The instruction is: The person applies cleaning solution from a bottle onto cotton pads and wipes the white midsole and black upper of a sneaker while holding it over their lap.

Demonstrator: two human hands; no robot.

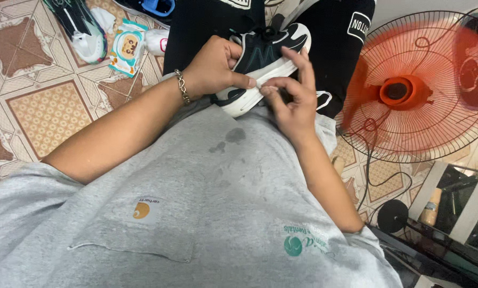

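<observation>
Head view, read left to right. On the patterned tile floor (pixel 42 114) at upper left lies a second sneaker (pixel 79 29), dark with a white toe and coloured trim. Just beside it sits a flat packet of wipes (pixel 126 47), and near that a small white bottle (pixel 156 41).

Left hand (pixel 215 66), with a chain bracelet (pixel 182 86) at the wrist, is closed around the near end of a black sneaker with a white sole (pixel 260 58), thumb pressed along the sole edge. The sneaker rests on the person's lap, against black trousers (pixel 335 48), above the grey shirt (pixel 212 202), which shows dark damp spots near the middle.

Right hand (pixel 292 98) meets the same sole from the other side: thumb and fingers pinched together against the white rim, index finger extended along it. Whether something small is held in the pinch cannot be determined. Thumbs of the two hands sit just beside each other.

To the right stands an orange-bladed fan (pixel 409 90) behind a wire guard, its cable trailing down toward dark shelving at the lower right.
</observation>
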